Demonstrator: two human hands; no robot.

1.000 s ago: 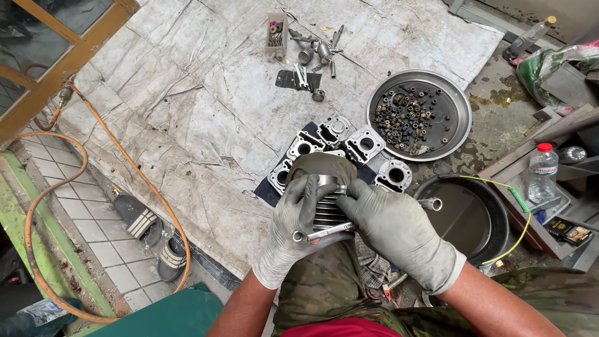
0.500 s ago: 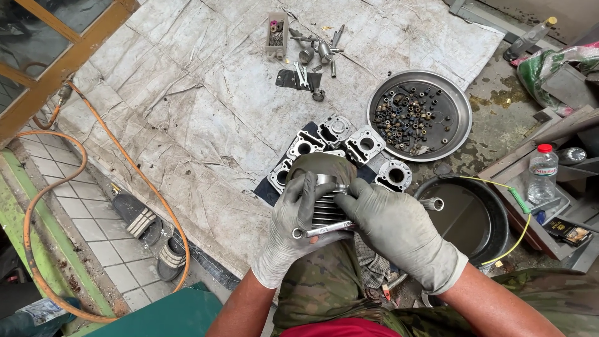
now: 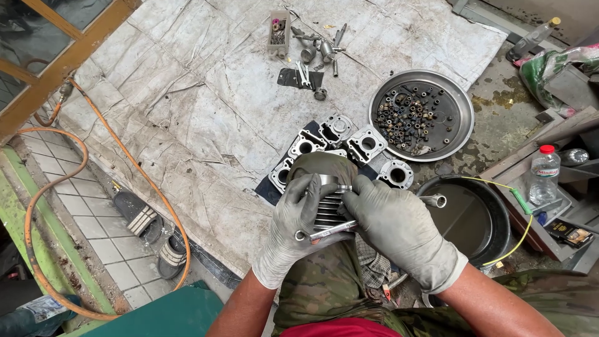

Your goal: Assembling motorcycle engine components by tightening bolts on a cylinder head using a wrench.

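Both of my hands wear grey gloves and meet over my knee. My left hand (image 3: 292,226) grips a finned metal engine cylinder (image 3: 329,209) from its left side. My right hand (image 3: 399,231) is closed on a silver wrench (image 3: 331,230) laid across the cylinder's lower edge; its other end (image 3: 437,201) sticks out past my knuckles. Just beyond my hands, several grey metal engine castings (image 3: 365,145) with round bores lie on a dark mat.
A round metal tray (image 3: 458,112) holds several nuts and small parts. A black basin (image 3: 493,215) sits at the right, next to a plastic bottle (image 3: 544,176). Loose tools (image 3: 309,59) lie on the creased tarp. An orange hose (image 3: 93,187) and sandals (image 3: 143,218) are on the tiles.
My hands and the cylinder stayed in place; the wrench shifted slightly across the cylinder.
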